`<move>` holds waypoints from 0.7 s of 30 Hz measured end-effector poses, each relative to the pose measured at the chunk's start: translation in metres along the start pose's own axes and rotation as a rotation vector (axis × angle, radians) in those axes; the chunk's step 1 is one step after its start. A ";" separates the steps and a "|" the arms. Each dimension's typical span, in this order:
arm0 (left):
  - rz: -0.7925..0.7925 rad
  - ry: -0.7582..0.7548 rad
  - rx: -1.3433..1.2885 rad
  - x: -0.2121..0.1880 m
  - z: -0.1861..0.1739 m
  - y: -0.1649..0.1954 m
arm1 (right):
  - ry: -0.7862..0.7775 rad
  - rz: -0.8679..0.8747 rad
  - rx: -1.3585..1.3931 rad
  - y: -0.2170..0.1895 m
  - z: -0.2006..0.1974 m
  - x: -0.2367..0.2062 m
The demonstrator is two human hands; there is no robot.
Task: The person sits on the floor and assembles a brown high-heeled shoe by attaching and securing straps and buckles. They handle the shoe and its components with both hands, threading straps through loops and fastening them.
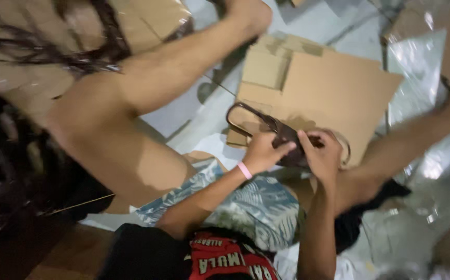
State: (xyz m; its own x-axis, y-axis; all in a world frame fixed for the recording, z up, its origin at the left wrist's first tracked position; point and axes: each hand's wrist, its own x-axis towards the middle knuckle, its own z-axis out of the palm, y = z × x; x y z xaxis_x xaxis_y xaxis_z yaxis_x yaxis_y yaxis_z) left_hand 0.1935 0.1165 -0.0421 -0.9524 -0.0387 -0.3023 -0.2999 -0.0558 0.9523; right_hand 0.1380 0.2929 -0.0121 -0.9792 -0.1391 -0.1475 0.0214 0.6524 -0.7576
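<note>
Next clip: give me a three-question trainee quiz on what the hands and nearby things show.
1. True or false: both hands grip the dark strapped item.
2. Which wrist wears the pink band? A) left B) right
3. What lies on the floor just beyond the hands?

Key:
1. True: left hand and right hand both hold it.
2. A
3. Flattened cardboard, with clear plastic wrap beside it.

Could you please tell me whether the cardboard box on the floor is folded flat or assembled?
Folded flat: the cardboard box lies as one flat sheet on the floor, flaps spread, no standing walls.
</note>
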 end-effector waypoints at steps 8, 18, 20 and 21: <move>-0.156 -0.081 -0.090 -0.001 0.009 -0.013 | -0.054 0.125 0.150 0.018 -0.006 -0.006; -0.220 -0.095 -0.190 0.000 0.008 -0.009 | -0.058 0.037 0.086 0.015 -0.001 -0.004; -0.240 -0.085 -0.241 0.000 0.010 -0.012 | -0.056 0.038 0.075 0.017 -0.001 -0.004; -0.247 -0.089 -0.253 0.000 0.011 -0.013 | -0.055 0.039 0.070 0.019 -0.001 -0.005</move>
State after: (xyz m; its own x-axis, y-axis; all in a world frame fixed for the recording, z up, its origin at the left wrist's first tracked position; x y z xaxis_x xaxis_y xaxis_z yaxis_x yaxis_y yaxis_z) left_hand 0.1968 0.1285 -0.0541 -0.8570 0.0929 -0.5069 -0.5097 -0.2981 0.8070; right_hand 0.1432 0.3066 -0.0250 -0.9650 -0.1560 -0.2110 0.0755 0.6051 -0.7926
